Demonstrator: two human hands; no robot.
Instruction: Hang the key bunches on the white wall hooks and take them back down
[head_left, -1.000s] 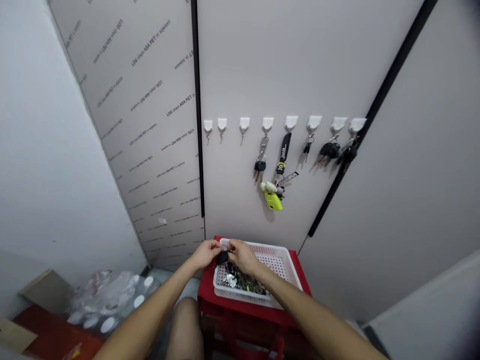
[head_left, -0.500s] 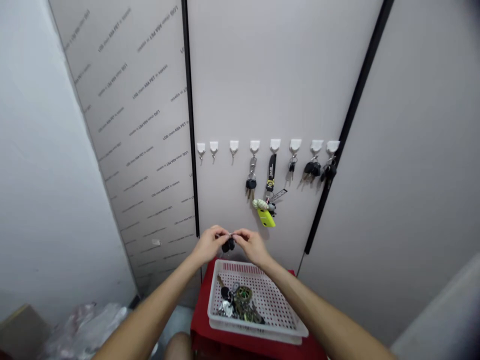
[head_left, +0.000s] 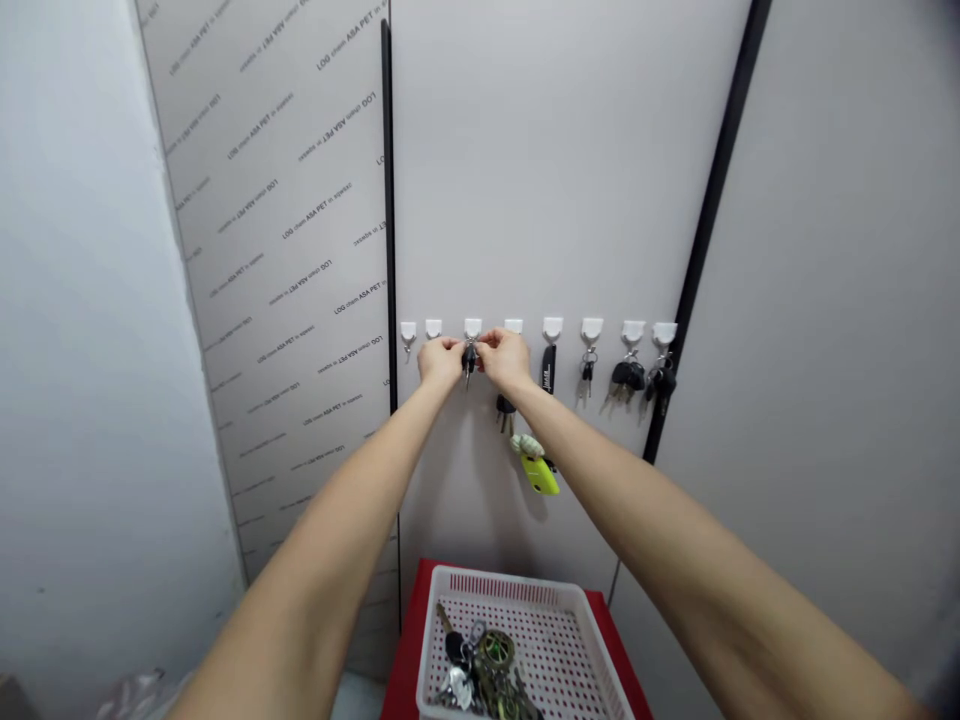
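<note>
A small bunch of black-headed keys (head_left: 469,358) hangs between my two hands, just below a white wall hook (head_left: 472,328). My left hand (head_left: 441,362) pinches its ring from the left. From the right, my right hand (head_left: 502,358) closes its fingertips on the same bunch. Whether the ring sits on the hook is too small to make out. Partly behind my right hand and forearm hang another set of keys (head_left: 506,407) and a black strap (head_left: 549,368) with a yellow-green tag (head_left: 540,475).
More key bunches (head_left: 624,378) hang from hooks on the right; two hooks (head_left: 433,328) at the left carry nothing. Below, a white perforated basket (head_left: 502,583) holds several keys and a round bronze-coloured ornament (head_left: 496,648). It stands on a red surface (head_left: 409,640).
Both hands have risen from above the basket to the row of hooks, carrying the keys up to the third hook from the left. The view has shifted slightly.
</note>
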